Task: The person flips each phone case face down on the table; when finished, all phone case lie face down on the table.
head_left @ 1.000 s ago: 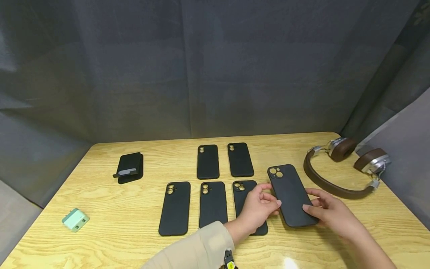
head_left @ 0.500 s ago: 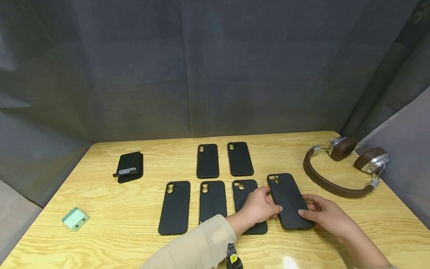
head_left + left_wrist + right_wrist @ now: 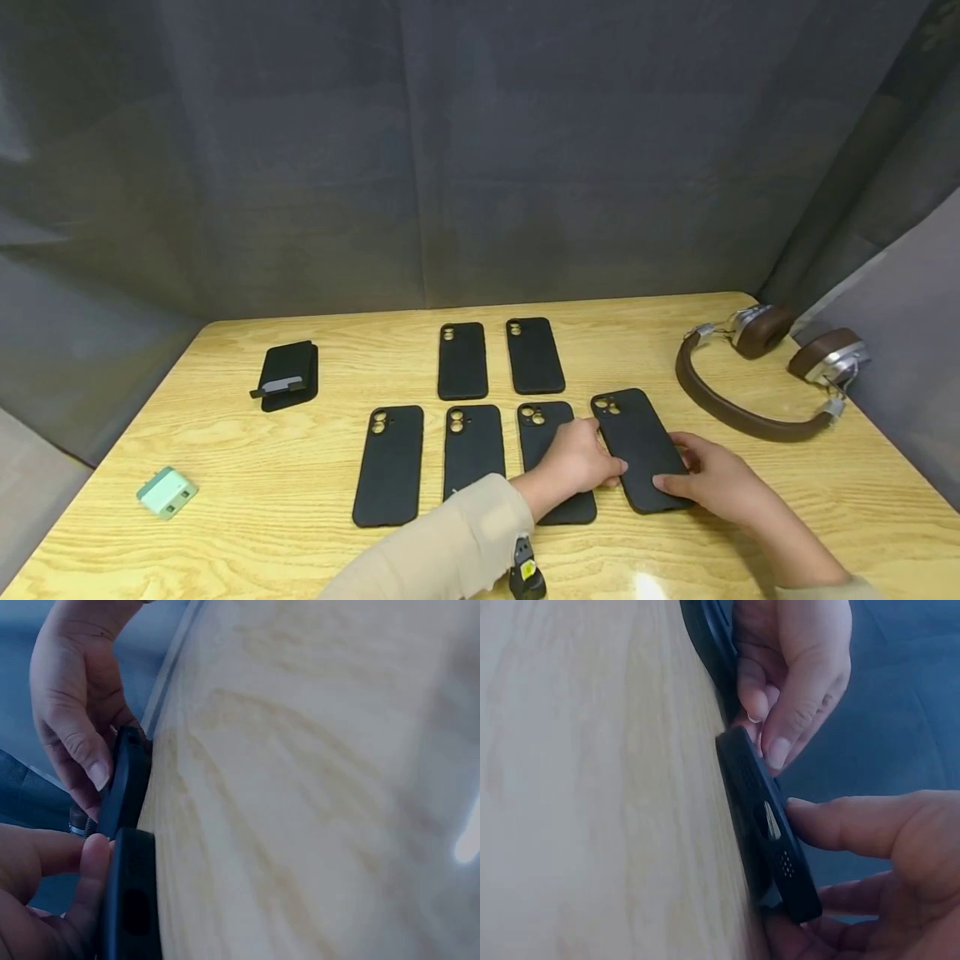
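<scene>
Both hands [image 3: 577, 462] [image 3: 708, 479] hold a black phone case [image 3: 637, 446] on the table [image 3: 225, 500]

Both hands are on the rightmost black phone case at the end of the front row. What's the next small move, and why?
Probably turn the rightmost black phone case slightly to straighten it, then let go. It sits angled beside its straight neighbour black case, and the left hand and right hand grip its edges low over the light wooden table.
</scene>
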A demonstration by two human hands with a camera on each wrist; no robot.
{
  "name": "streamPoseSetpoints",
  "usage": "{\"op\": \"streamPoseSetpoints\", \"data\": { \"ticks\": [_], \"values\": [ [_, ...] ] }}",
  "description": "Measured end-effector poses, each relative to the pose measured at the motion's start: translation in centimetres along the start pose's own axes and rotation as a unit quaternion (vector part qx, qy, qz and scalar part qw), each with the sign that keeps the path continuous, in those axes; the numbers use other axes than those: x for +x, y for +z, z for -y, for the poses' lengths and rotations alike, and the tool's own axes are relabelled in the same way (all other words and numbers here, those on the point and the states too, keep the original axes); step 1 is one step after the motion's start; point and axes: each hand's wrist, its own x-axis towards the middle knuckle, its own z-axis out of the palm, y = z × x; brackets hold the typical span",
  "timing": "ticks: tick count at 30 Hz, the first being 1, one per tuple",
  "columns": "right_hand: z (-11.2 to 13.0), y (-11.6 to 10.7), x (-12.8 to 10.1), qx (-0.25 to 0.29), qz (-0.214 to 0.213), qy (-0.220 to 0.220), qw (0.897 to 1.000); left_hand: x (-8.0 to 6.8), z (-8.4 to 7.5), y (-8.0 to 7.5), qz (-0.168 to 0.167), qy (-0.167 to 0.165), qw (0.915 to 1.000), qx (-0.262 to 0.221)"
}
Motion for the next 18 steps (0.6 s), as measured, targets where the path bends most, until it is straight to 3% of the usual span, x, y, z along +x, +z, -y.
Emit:
{"op": "streamPoseSetpoints", "data": {
  "ticks": [9, 18],
  "values": [
    [0.25, 0.51, 0.36, -0.07, -0.011, -0.017, 0.997, 0.11, 0.2, 0.07, 0.002, -0.007, 1.0, -0.004],
    [0.41, 0.64, 0.57, -0.07, -0.014, -0.005, 0.997, 0.13, 0.62, -0.03, 0.002, -0.003, 0.9995, -0.032]
  ]
}}
